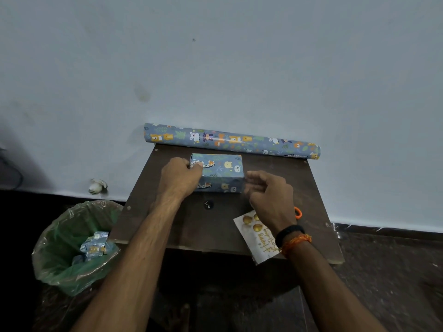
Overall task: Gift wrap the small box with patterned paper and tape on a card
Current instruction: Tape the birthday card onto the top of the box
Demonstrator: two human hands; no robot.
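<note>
At the far left, a bin (72,248) lined with green plastic stands on the floor beside the counter (191,224), with scraps of patterned paper (94,246) inside. Your left arm reaches forward over the counter's near edge, and your left hand (181,176) grips the left end of the wrapped box (219,172), thumb tip pressed on its top corner. The box sits on the counter, near the back, fully covered in blue animal-print paper. Behind it, 1 roll of the same paper (231,141) lies against the wall. Your right hand (268,190) is at the box's right end, fingers curled; it seems to pinch clear tape there, though I cannot tell for sure. Under your right wrist lies the card (257,233), overhanging the counter's front edge. An orange loop (298,213) peeks out beside that hand.
</note>
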